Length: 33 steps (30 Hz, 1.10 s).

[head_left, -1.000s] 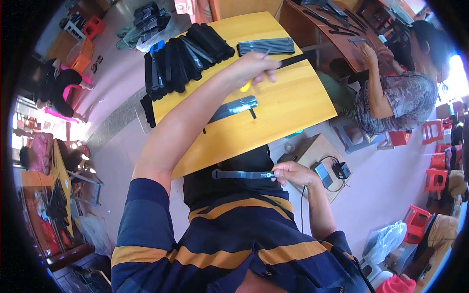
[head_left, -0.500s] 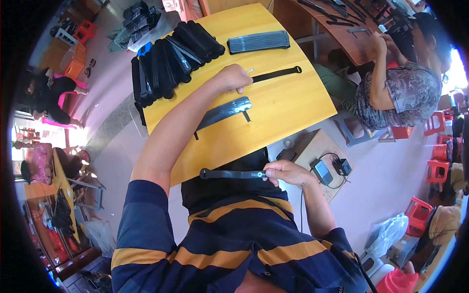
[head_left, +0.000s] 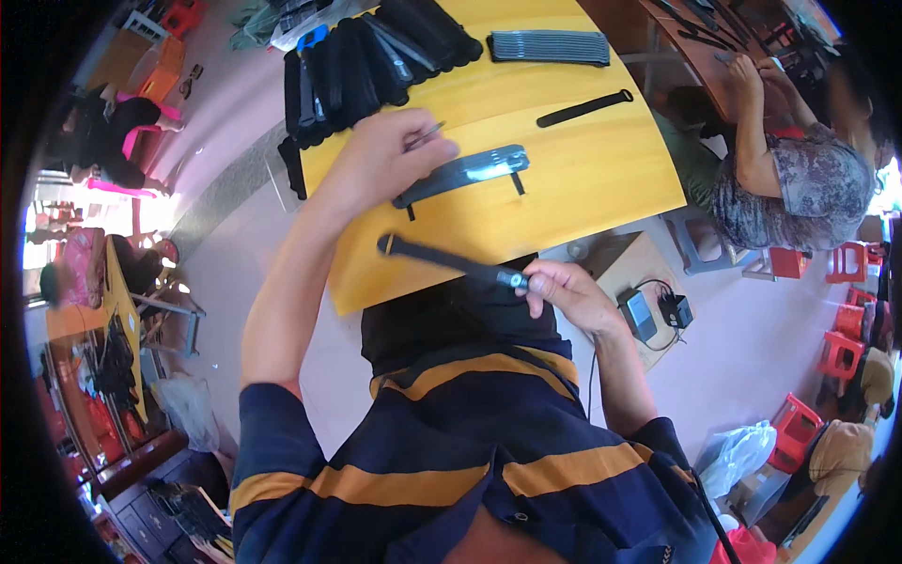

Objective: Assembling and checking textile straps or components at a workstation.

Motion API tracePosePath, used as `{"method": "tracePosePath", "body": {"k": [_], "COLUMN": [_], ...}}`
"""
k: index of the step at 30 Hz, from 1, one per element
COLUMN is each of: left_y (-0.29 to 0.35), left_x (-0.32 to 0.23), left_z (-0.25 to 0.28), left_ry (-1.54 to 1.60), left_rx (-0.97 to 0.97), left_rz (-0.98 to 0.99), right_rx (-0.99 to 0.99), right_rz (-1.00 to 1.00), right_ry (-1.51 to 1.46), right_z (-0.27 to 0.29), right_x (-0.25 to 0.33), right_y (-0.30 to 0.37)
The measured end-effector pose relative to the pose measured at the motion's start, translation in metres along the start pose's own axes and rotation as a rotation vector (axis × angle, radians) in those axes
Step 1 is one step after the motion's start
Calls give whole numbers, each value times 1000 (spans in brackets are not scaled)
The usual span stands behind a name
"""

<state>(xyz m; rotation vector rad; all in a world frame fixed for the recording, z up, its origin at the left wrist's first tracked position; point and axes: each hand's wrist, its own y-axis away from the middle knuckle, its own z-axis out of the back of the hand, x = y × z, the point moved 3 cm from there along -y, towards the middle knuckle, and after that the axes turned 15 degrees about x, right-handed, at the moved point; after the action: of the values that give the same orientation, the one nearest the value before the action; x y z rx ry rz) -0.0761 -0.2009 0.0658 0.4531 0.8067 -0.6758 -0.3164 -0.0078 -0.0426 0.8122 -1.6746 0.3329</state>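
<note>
My left hand (head_left: pixel 390 155) is closed over the yellow table (head_left: pixel 601 193), pinching a thin metallic tool (head_left: pixel 427 134) whose exact kind I cannot make out. Just beyond its fingers lies a shiny grey bundle of flat strips (head_left: pixel 479 167) with two short black tabs (head_left: pixel 518 183) poking out on the near side. In front of my body, my right hand (head_left: pixel 575 296) grips one end of a black strap (head_left: pixel 446 258). The strap's looped end points up and left above the table's near edge. Another black strap (head_left: pixel 584 109) with a looped end lies alone farther right.
A pile of black strap bundles (head_left: pixel 362 75) covers the table's far left. A neat grey stack of strips (head_left: pixel 550 47) lies at the back. On the right, a box (head_left: pixel 615 268) carries a small device and a black adapter. A co-worker (head_left: pixel 794 179) sits at a brown table.
My left hand has drawn back leftward, away from the strap lying on the table. The strap in my right hand has swung from level to tilted, its looped end raised. The whole view has shifted.
</note>
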Motion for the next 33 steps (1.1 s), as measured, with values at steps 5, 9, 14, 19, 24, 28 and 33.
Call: {"method": "tracePosePath", "body": {"k": [5,9,14,19,24,28,33], "left_y": [97,95,85,86,102,102,114], "left_x": [-28,-11,11,37,43,34,41], "left_z": [-24,-98,-133,-122,-106,-102,-74], "left_ry": [199,236,333,631,753,710,543], "left_rx": [-251,-205,-52,394,696,706,204], "left_rz": [226,104,157,94,71,25,251], "right_rx": [-280,-338,-448,-359,-533,-218,-278], "right_rz": [248,284,130,177,538,377,197], "right_ry": [-142,-96,384,689,1485,1476,1369], "right_z": [-13,-46,-89,-91,-92,-67,-37], "right_x": [2,-5,-16,15,91,66,50], "right_y": [-17,-38,-50,-34,-34,-48,-58]}}
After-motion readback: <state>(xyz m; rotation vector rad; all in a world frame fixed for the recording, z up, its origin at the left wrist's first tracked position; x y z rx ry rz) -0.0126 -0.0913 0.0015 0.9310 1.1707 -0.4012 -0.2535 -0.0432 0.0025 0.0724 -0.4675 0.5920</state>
